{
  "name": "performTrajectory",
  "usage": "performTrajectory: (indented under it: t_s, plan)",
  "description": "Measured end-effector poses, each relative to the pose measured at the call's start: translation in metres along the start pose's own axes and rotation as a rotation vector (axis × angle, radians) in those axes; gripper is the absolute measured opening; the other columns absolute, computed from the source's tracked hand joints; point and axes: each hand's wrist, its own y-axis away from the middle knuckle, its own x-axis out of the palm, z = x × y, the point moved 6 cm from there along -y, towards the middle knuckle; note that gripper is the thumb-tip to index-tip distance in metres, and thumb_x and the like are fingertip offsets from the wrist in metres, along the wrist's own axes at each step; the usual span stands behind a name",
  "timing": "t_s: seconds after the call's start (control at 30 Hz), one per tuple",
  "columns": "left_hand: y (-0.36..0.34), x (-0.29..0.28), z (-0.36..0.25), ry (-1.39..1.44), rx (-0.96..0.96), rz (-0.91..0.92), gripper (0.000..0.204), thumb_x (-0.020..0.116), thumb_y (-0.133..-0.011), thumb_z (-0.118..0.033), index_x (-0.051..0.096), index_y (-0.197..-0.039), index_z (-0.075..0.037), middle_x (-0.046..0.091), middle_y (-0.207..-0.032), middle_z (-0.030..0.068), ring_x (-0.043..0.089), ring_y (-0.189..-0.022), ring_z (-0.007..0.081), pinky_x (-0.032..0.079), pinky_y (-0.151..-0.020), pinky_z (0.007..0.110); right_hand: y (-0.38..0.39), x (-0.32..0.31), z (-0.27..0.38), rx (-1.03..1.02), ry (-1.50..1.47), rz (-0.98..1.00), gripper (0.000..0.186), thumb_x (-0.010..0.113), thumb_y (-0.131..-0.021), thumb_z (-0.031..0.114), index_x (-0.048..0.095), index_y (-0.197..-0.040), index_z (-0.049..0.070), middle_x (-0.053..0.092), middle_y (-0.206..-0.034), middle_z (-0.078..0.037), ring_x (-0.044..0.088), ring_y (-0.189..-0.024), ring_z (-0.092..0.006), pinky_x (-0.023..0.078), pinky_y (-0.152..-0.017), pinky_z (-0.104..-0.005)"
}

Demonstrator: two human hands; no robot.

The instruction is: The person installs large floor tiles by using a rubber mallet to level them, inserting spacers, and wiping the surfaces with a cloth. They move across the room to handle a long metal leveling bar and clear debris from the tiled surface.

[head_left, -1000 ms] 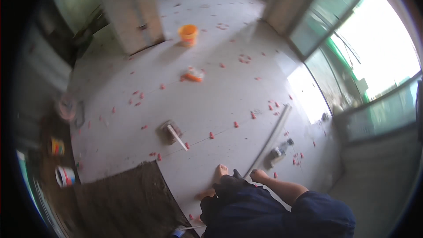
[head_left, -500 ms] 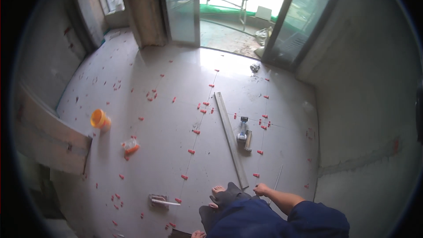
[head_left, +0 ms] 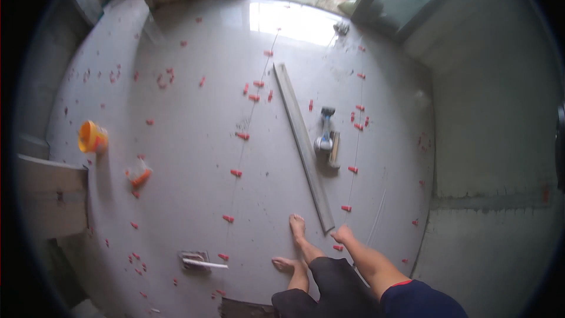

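- Long grey straightedge (head_left: 302, 141) lies flat on the tiled floor (head_left: 194, 141), its near end just beside the right hand (head_left: 342, 235).
- Right hand hangs loosely curled, holding nothing.
- Power tool (head_left: 325, 136) lies beyond the hand.

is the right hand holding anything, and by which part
The right hand reaches the near end of the long grey straightedge on the tiled floor; a closed grip cannot be told. The left hand is not in view.
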Motion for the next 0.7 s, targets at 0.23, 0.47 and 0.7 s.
performTrajectory:
  t_s: [0.23, 0.47, 0.7]
  plan:
    - [-0.049, -0.015, -0.013, -0.474, -0.097, 0.273, 0.075, 0.050, -0.091, -0.053, 0.033, -0.138, 0.002, 0.043, -0.136, 0.0282, 0.041, -0.127, 0.0412, 0.034, -0.104, 0.047, -0.188, 0.042, 0.049, 0.041, 0.052, -0.224, 0.103, 0.070, -0.079, 0.043, 0.011, -0.146, -0.009, 0.026, -0.149, -0.028, 0.031, -0.138, -0.0371, 0.026, -0.114, -0.0428]
    - [-0.122, -0.001, -0.057, -0.395, -0.037, 0.162, 0.075, 0.049, -0.091, -0.054, 0.034, -0.138, 0.003, 0.043, -0.137, 0.0289, 0.041, -0.128, 0.0417, 0.033, -0.105, 0.047, -0.291, 0.081, 0.087, 0.099, 0.039, -0.325, 0.111, 0.076, -0.070, 0.032, 0.005, -0.150, 0.002, 0.024, -0.148, -0.031, 0.026, -0.138, -0.0404, 0.017, -0.115, -0.0497]
    - [-0.133, 0.014, -0.056, -0.369, 0.082, 0.089, 0.075, 0.049, -0.092, -0.054, 0.035, -0.139, 0.003, 0.043, -0.137, 0.0296, 0.040, -0.129, 0.0421, 0.033, -0.106, 0.047, -0.239, 0.061, 0.047, 0.003, -0.199, -0.435, 0.112, 0.080, -0.058, 0.033, 0.018, -0.146, 0.001, 0.034, -0.133, -0.026, 0.036, -0.125, -0.0407, 0.025, -0.110, -0.0493]
